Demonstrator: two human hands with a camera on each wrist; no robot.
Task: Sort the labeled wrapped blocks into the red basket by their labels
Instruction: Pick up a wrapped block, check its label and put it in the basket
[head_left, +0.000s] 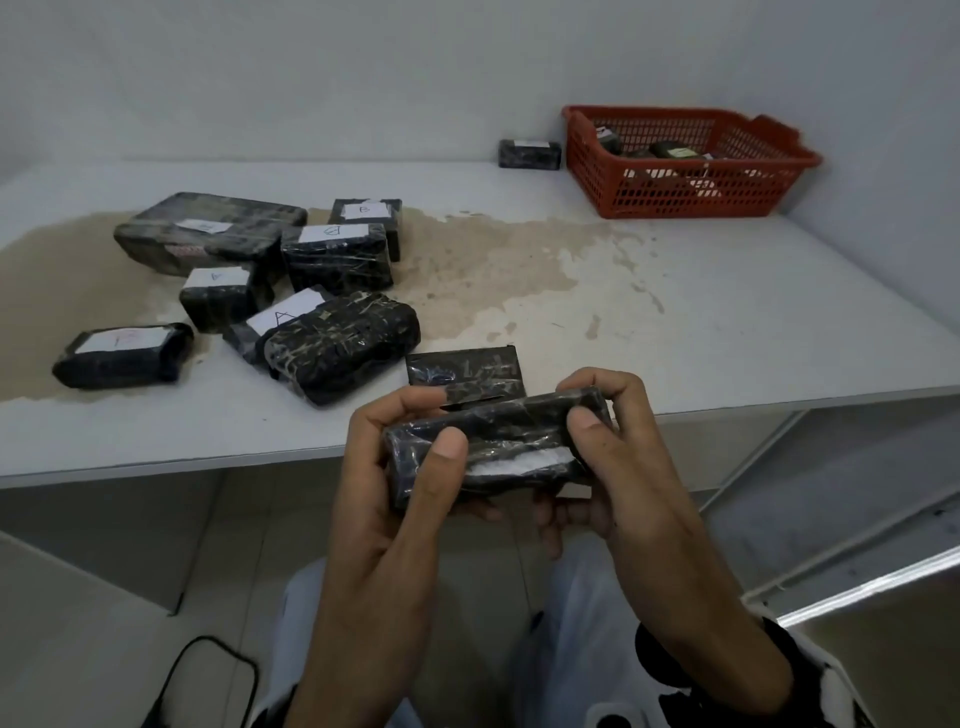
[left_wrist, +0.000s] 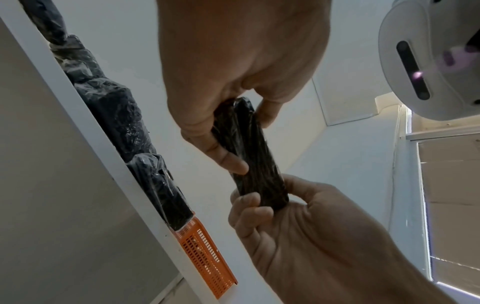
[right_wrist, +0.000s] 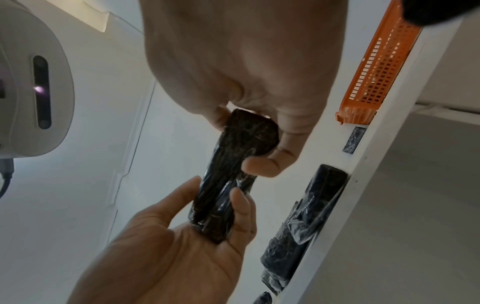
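Note:
Both hands hold one black wrapped block (head_left: 506, 441) in the air, just in front of the table's near edge. My left hand (head_left: 431, 423) grips its left end, thumb on the near face. My right hand (head_left: 579, 405) grips the right end. A strip of white label (head_left: 514, 464) shows on the block's lower near face, and its letter is hidden. In the left wrist view the block (left_wrist: 255, 156) appears edge-on between the two hands, as it does in the right wrist view (right_wrist: 233, 174). The red basket (head_left: 685, 197) stands at the back right and holds several blocks.
Several labeled black blocks (head_left: 332, 254) lie piled on the left of the white table (head_left: 727, 312), over a brown stain. One block (head_left: 465, 371) lies just beyond my hands. Another block (head_left: 530, 154) sits left of the basket. A black cable (head_left: 208, 670) runs along the floor.

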